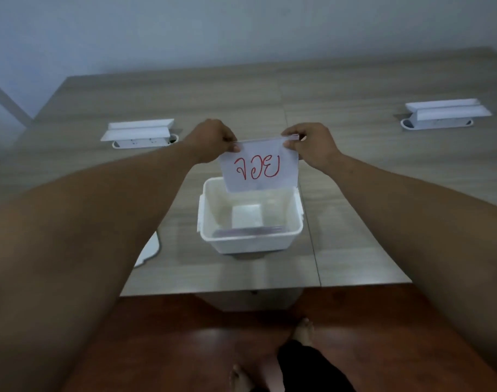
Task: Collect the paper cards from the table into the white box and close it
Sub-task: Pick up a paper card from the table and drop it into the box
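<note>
I am holding the paper cards (260, 168) as a small stack by the two top corners, my left hand (213, 141) pinching the left corner and my right hand (309, 144) pinching the right one, so each grip is narrow and closed on the paper. The stack is hanging upright with its long axis running left to right between my hands, red writing facing me. The white box (251, 239) is standing open on the desk (354, 193), directly under the lower edge and a little nearer to me. Some cards are already lying inside. I think the stack must go straight down, both hands being equally near
</note>
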The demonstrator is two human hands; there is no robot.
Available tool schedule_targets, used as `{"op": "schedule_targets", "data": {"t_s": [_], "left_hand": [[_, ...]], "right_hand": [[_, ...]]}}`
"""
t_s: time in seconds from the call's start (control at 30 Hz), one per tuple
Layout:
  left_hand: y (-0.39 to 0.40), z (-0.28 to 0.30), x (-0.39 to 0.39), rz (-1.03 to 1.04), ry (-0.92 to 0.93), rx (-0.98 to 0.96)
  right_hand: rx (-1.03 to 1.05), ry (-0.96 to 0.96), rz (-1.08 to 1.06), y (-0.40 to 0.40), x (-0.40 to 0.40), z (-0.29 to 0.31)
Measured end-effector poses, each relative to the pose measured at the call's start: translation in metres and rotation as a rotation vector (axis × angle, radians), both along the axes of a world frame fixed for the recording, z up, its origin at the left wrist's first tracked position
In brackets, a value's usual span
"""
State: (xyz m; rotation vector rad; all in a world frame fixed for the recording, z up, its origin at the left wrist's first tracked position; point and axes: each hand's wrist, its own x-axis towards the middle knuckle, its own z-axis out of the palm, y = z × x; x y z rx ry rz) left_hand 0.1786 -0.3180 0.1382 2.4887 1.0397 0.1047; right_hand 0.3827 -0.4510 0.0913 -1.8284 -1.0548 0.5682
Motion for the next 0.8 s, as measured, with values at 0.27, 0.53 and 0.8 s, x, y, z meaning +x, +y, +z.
{"op": "schedule_targets", "data": {"t_s": [0.27,0.53,0.8], "left_hand": [[-0.040,-0.062,-0.057,-0.017,0.135,-0.188],[-0.060,-0.103,-0.068,-0.059,0.332,-0.249],[-0.050,-0.109,-0.084,-0.065,0.250,-0.223]], "right_hand": [[-0.231,-0.194,0.171,-0.041,-0.050,-0.036],[-0.494,-0.369,0.375,-0.063,-0.070,-0.079],[-0.521,-0.452,0.318,-0.049,-0.085,-0.077]]}}
